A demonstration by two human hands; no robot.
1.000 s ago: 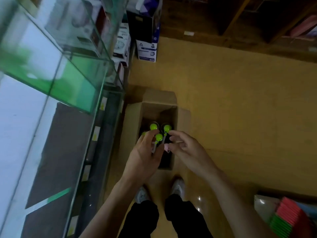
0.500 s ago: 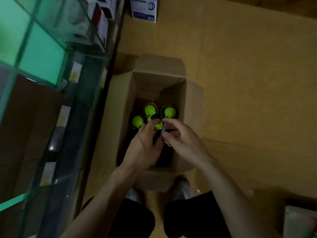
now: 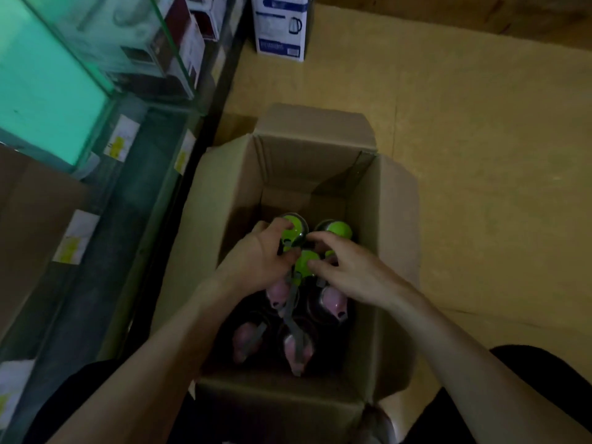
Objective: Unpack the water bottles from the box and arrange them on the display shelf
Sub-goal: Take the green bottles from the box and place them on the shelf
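Observation:
An open cardboard box (image 3: 389,251) stands on the floor between my feet. Inside stand several dark water bottles, some with green lids (image 3: 339,230) at the far end and some with pink lids (image 3: 333,302) nearer me, with grey carry straps. My left hand (image 3: 256,261) reaches in and curls its fingers round the far-left green-lidded bottle (image 3: 294,227). My right hand (image 3: 352,275) pinches the middle green-lidded bottle (image 3: 304,262) between thumb and fingers. The glass display shelf (image 3: 105,100) runs along the left.
Boxed appliances sit on the glass shelves at upper left, with price tags (image 3: 77,237) along the shelf edges. A blue and white kettle box (image 3: 280,27) stands on the tan floor beyond the cardboard box. Bare floor lies to the right.
The view has dropped closer to the box, showing the pink-lidded bottles. My left hand has shifted from the middle green lid to the far-left one; my right hand stays on the middle one.

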